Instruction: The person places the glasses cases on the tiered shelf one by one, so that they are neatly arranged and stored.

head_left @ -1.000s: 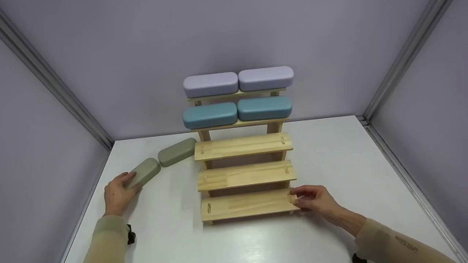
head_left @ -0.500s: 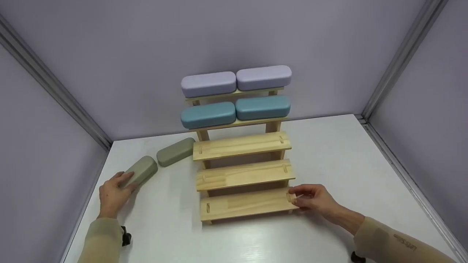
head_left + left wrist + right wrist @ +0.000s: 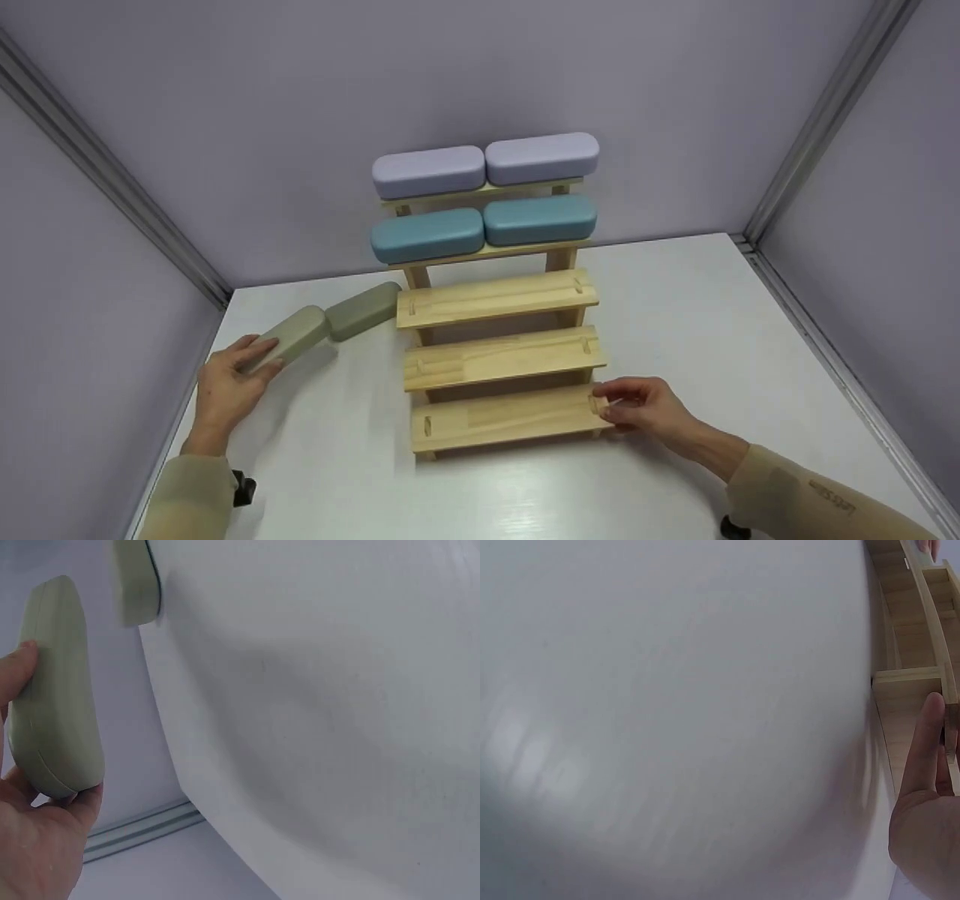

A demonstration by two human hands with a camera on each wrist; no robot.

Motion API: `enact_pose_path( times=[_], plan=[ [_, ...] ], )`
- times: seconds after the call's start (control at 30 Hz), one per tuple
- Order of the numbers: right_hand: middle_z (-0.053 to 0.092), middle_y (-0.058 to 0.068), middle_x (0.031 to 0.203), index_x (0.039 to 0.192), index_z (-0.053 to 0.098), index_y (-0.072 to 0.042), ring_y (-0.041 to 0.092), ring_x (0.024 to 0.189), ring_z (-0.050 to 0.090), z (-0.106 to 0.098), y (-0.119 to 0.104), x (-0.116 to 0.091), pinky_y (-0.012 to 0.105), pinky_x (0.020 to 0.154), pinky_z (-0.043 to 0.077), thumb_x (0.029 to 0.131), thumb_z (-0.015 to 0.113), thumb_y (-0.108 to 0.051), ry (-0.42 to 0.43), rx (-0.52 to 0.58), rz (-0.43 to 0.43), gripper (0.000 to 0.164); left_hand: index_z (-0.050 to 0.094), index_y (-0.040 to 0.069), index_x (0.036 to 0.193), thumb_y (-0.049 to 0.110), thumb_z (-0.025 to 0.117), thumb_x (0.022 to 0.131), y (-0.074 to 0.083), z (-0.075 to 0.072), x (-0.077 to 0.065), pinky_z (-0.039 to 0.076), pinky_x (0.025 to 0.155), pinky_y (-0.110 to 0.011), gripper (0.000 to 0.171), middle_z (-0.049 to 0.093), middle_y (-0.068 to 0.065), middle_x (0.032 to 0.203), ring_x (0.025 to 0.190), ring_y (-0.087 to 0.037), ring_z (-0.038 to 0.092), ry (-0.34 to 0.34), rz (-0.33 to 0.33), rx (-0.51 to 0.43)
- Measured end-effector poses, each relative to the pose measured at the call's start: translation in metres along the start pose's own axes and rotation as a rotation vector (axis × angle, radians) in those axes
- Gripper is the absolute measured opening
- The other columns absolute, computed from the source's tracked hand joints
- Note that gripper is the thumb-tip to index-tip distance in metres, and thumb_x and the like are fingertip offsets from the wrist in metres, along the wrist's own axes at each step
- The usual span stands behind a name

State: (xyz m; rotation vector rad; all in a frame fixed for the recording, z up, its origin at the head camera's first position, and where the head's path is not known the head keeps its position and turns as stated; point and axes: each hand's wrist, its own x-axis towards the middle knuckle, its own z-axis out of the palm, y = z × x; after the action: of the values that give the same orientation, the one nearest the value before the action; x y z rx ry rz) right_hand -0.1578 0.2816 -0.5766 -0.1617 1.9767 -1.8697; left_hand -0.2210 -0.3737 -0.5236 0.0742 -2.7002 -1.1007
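My left hand (image 3: 229, 382) grips one end of a sage-green glasses case (image 3: 294, 335), fingers on one side and thumb on the other. In the left wrist view this glasses case (image 3: 58, 690) is raised off the table, tilted, with a seam along its side. Its far end overlaps a second green glasses case (image 3: 365, 310), which lies beside a stepped wooden rack (image 3: 502, 360). At the right end of the rack's lowest step, my right hand (image 3: 652, 412) pinches the board. The right wrist view shows the thumb (image 3: 928, 742) against the board's front.
Two lilac glasses cases (image 3: 429, 171) stand on the rack's top step, against the back wall. Two teal glasses cases (image 3: 540, 220) sit one step lower. The three lower steps show bare wood. Lilac walls with metal corner rails (image 3: 806, 112) close in the white table (image 3: 712, 322).
My left hand has lifted the near green glasses case off the table, after shifting slightly left with it. The right hand stays on the rack's lowest step.
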Motion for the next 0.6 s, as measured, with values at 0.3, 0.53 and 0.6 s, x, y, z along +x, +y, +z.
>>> enact_pose_path(
  times=[0.3, 0.53, 0.6],
  plan=[
    [0.083, -0.014, 0.126, 0.139, 0.070, 0.012, 0.005, 0.099, 0.080, -0.001, 0.001, 0.001, 0.026, 0.084, 0.069, 0.100, 0.081, -0.004, 0.006, -0.009, -0.006, 0.043, 0.082, 0.012, 0.137, 0.013, 0.088, 0.098, 0.042, -0.013, -0.005, 0.035, 0.091, 0.006, 0.039, 0.064, -0.022, 0.161, 0.143, -0.044, 0.061, -0.021, 0.077, -0.037],
    [0.082, -0.017, 0.128, 0.140, 0.069, 0.012, 0.005, 0.100, 0.080, -0.001, 0.001, 0.002, 0.026, 0.085, 0.069, 0.101, 0.081, -0.004, -0.004, -0.018, -0.010, 0.044, 0.086, 0.014, 0.129, 0.009, 0.092, 0.093, 0.083, -0.016, -0.002, 0.046, 0.093, 0.002, 0.037, 0.071, -0.017, 0.155, 0.132, -0.013, 0.064, -0.045, 0.220, -0.095],
    [0.081, -0.017, 0.129, 0.141, 0.068, 0.012, 0.005, 0.100, 0.080, -0.001, 0.001, 0.002, 0.027, 0.085, 0.069, 0.101, 0.080, -0.005, -0.012, -0.019, -0.011, 0.045, 0.087, 0.014, 0.126, 0.007, 0.093, 0.092, 0.095, -0.017, -0.002, 0.047, 0.094, 0.001, 0.035, 0.072, -0.016, 0.153, 0.128, -0.002, 0.060, -0.050, 0.266, -0.115]
  ],
)
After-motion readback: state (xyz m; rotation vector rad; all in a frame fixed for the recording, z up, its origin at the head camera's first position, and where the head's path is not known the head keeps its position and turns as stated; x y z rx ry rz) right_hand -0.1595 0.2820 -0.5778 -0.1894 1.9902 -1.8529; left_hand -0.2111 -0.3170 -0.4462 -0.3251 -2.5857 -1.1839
